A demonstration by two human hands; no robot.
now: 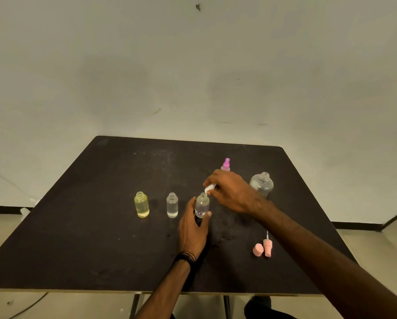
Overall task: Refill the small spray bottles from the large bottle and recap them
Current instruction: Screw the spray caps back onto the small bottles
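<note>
**Capping the flower-marked bottle near the middle of the desk**

While I am watching through the head camera, the small clear bottle with a purple flower mark (202, 205) is standing upright near the middle of the dark desk (77, 238), its threaded neck uncapped. My left hand (193, 229) is curling round its lower body, thumb on one side and fingertips showing on the other. My right hand (229, 192) is hovering just above the neck, fingers bent and pinching a small white spray cap (210, 188); whether the cap is touching the neck I cannot tell.

Two more small bottles are standing uncapped toward the left edge: a yellowish bottle (142, 204) with pale yellow liquid, and a clear bottle (172, 205) just beside the held one. All three are cylindrical, glossy and see-through. The large bottle (261, 185), round-shouldered and clear, is standing open behind my right wrist, toward the right edge. A bottle with a magenta spray top (226, 164) is showing partly behind my right hand, toward the far edge.

Nearer the front right corner, a pink cap (258, 250) and a pink spray pump (267, 247) with a thin tube are lying side by side. Matte and scuffed, the desk is showing pale smears. Black bands (185, 257) are circling my left wrist, and both forearms are reaching in from the near edge.
</note>
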